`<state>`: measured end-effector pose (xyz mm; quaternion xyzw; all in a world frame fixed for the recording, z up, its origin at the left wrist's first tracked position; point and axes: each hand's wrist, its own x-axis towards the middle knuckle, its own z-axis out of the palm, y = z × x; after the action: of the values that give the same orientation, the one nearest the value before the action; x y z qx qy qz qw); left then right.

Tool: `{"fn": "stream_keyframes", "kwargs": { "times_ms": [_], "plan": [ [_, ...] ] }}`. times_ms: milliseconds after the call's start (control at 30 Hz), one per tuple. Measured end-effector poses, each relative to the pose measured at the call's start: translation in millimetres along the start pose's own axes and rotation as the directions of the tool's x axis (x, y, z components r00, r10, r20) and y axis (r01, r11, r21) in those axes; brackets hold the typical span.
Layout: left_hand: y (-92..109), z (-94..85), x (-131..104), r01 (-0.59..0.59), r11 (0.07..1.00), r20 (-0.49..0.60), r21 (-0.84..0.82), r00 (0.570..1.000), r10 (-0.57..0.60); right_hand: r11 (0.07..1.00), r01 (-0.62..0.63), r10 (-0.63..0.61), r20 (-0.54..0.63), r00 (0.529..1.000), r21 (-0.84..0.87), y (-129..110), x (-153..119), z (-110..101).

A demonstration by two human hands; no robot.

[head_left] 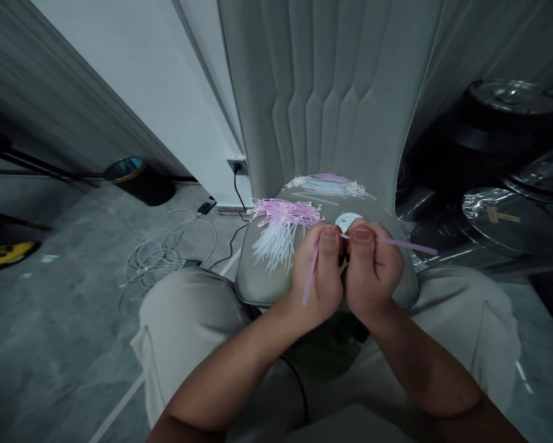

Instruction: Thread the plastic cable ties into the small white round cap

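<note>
In front of the chair seat my left hand (320,264) is closed, its thumb pressing a thin pink stick (310,277) that slants down toward the wrist. Close beside it my right hand (371,264) is also closed, pinching another pink stick (412,246) that juts out to the right. A small white tip (345,236) shows between the two thumbs; whether it joins the sticks I cannot tell. Just behind the hands lies a white round piece (347,220), partly covered by them. A pile of pink sticks (286,211) with whitish ends lies left of my hands, over white sticks (274,246).
A grey padded chair (332,123) carries a second bundle of white sticks (327,186) at its back. A coiled cable (156,246) and a dark bin (140,181) are on the floor to the left. Plastic-covered round items (498,215) stand at the right.
</note>
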<state>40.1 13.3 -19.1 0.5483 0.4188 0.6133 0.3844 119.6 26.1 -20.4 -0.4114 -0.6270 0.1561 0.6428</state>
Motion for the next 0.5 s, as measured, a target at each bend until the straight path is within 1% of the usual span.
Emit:
{"fn": "stream_keyframes", "kwargs": {
  "times_ms": [167,300,500],
  "plan": [
    [1.9,-1.6,0.2,0.009,1.000,0.025,0.017,1.000,-0.009,1.000,0.028,-0.028,0.009,1.000,-0.003,1.9,-0.8,-0.8],
    [1.3,-1.6,-0.1,0.017,0.999,0.017,0.033,1.000,-0.018,1.000,0.029,-0.029,0.008,1.000,-0.002,3.1,-1.9,-0.3],
    [-0.1,-0.4,-0.2,0.038,0.999,0.003,-0.007,0.999,-0.038,0.999,0.035,-0.034,0.020,0.999,-0.016,2.8,-1.2,-0.7]
  ]
}}
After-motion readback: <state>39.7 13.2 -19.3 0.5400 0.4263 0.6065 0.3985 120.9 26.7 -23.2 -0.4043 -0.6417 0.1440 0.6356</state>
